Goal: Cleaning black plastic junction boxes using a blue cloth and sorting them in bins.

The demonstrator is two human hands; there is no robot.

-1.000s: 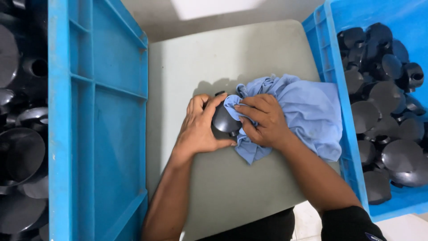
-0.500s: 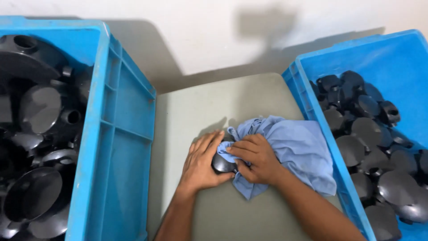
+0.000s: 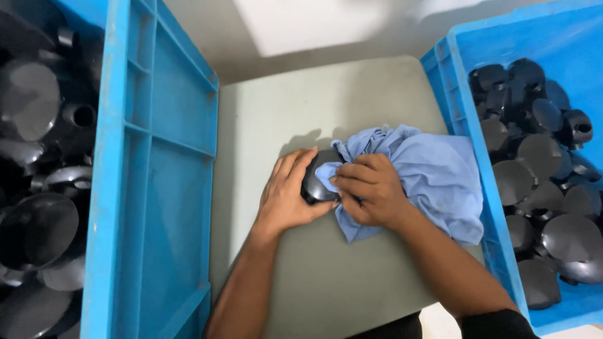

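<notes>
My left hand (image 3: 287, 194) grips a black round plastic part (image 3: 312, 186) against the grey-green table (image 3: 326, 107). My right hand (image 3: 370, 191) bunches a light blue cloth (image 3: 427, 169) and presses a fold of it onto the part. The hands and the cloth hide most of the part. The rest of the cloth spreads over the table to the right of my hands.
A blue plastic crate (image 3: 157, 157) stands at the left, filled with several black round parts (image 3: 38, 188). Another blue crate (image 3: 458, 113) at the right holds several black parts (image 3: 540, 163) too. A pale floor shows beyond the table's far edge.
The view tipped up towards the wall, then back down over the table. My hands stay on the part and cloth, with the right hand shifting slightly on the part.
</notes>
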